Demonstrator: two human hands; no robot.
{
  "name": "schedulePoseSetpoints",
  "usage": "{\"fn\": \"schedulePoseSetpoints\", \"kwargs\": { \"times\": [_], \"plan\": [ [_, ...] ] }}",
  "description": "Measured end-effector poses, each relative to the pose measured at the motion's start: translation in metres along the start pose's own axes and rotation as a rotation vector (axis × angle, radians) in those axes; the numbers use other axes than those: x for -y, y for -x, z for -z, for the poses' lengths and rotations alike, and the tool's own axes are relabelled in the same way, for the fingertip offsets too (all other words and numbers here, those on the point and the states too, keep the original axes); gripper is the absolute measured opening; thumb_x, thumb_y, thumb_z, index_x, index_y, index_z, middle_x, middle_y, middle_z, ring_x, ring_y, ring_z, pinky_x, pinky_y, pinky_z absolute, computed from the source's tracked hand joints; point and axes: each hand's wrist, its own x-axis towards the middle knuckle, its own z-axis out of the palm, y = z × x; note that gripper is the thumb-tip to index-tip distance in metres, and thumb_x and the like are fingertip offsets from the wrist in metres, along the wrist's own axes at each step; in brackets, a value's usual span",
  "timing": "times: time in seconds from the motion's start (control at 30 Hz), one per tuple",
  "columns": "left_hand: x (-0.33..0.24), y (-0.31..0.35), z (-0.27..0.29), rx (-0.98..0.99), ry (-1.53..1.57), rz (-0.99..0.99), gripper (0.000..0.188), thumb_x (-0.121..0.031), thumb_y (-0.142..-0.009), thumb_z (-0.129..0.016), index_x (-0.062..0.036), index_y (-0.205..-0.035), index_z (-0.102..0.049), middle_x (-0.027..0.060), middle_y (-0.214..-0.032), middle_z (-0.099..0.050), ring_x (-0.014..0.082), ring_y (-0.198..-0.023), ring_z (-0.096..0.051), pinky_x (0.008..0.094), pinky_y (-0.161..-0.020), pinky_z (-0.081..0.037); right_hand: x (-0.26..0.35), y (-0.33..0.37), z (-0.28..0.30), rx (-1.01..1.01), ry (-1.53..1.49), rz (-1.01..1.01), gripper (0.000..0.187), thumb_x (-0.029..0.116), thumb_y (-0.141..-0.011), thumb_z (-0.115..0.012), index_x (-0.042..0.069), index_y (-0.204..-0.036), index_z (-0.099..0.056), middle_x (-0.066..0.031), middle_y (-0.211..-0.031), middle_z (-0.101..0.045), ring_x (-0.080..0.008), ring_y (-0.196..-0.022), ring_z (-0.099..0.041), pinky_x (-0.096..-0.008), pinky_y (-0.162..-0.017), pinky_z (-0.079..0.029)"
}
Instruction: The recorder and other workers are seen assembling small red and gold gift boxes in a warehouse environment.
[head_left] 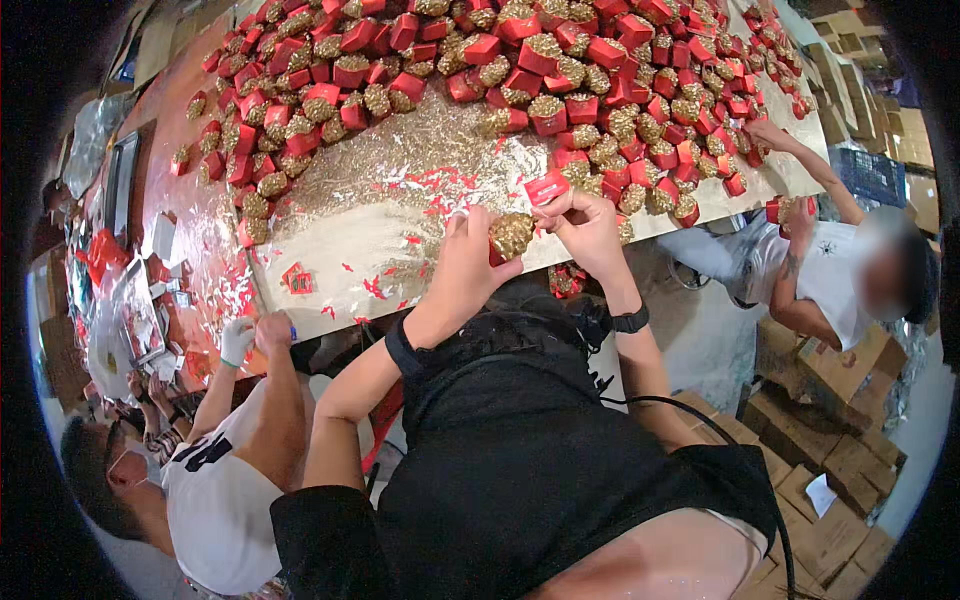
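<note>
Black cloth shirt (500,430) fills the foreground, below a worktop (345,268) with a pale, gold-flecked surface, its far side cut off. Angular red blocks with knobbly gold ends (548,112) lie heaped on it. Half-curled, the left hand (468,258) grips a knobbly gold-and-red piece (514,236) near the front edge (its underside is hidden); the right hand (588,232) pinches a small red slip (545,188).
</note>
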Motion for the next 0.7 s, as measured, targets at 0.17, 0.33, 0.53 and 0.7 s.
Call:
{"fn": "schedulePoseSetpoints", "kwargs": {
  "times": [0.17, 0.33, 0.53, 0.7],
  "plan": [
    [0.002, 0.002, 0.0, 0.035, 0.005, -0.06, 0.055, -0.013, -0.06, -0.076, -0.0007, -0.102, -0.044, 0.0173, -0.093, -0.05, 0.0341, -0.092, -0.048, 0.0411, -0.077, -0.04, 0.001, 0.002, 0.001, 0.062, 0.061, -0.031, 0.012, -0.011, -0.078, -0.05, -0.004, -0.079, -0.06, -0.0067, -0.08, -0.061, -0.0112, -0.075, -0.06, -0.0235, -0.069, -0.051],
    [0.011, -0.005, 0.003, 0.063, -0.131, -0.19, 0.054, -0.017, -0.061, -0.075, -0.0003, -0.101, -0.043, 0.0191, -0.089, -0.051, 0.0353, -0.086, -0.05, 0.0401, -0.076, -0.041, -0.02, 0.006, -0.001, 0.085, 0.039, -0.02, 0.009, -0.01, -0.077, -0.053, -0.005, -0.077, -0.06, -0.0063, -0.076, -0.062, -0.011, -0.072, -0.06, -0.0227, -0.068, -0.05],
    [0.071, -0.028, 0.037, 0.802, 0.323, 0.273, 0.055, -0.035, -0.075, -0.065, 0.0037, -0.109, -0.046, 0.0191, -0.103, -0.055, 0.0293, -0.097, -0.053, 0.0338, -0.083, -0.041, -0.039, 0.054, 0.015, -0.397, 0.33, -0.05, 0.005, 0.0, -0.075, -0.061, -0.003, -0.08, -0.063, -0.0042, -0.072, -0.062, -0.0074, -0.068, -0.055, -0.0218, -0.062, -0.045],
    [0.231, 0.033, 0.043, -0.097, -0.885, 0.84, 0.082, -0.063, -0.078, -0.044, -0.0001, -0.13, -0.033, 0.0318, -0.13, -0.028, 0.0472, -0.118, -0.031, 0.0537, -0.095, -0.027, -0.101, 0.127, 0.101, -0.794, 0.585, -0.067, 0.01, 0.001, -0.077, -0.061, -0.001, -0.087, -0.062, -0.0072, -0.084, -0.062, -0.0121, -0.074, -0.056, -0.024, -0.069, -0.045]
  ]
}}
